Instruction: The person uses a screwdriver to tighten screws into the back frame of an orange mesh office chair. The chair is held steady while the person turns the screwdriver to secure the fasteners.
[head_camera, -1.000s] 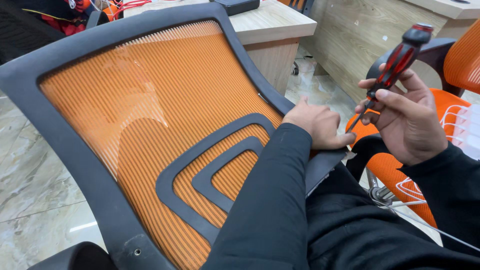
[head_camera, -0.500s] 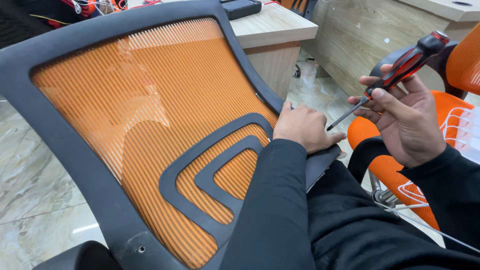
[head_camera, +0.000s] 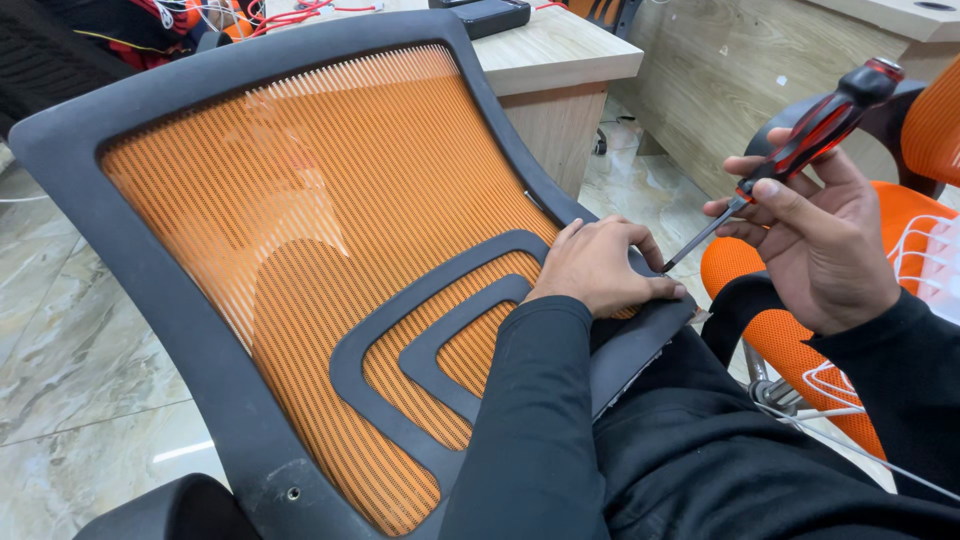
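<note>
An orange mesh chair back (head_camera: 300, 220) with a black plastic frame lies tilted across my lap. My left hand (head_camera: 600, 265) rests flat on its lower black edge, fingers pressed on the frame. My right hand (head_camera: 820, 240) grips a red and black screwdriver (head_camera: 815, 130) by the handle. The metal shaft slants down left, and its tip sits just beside my left fingers at the frame's edge.
An orange chair seat (head_camera: 900, 260) with a black armrest stands at the right. A wooden desk (head_camera: 560, 60) is behind the chair back, with a dark box on it. Pale marble floor tiles (head_camera: 70, 340) lie at the left. Red cables and gear sit at the top left.
My right hand has tilted the screwdriver and brought its tip down toward the frame edge by my left fingers. The chair back has shifted slightly with my left hand on it.
</note>
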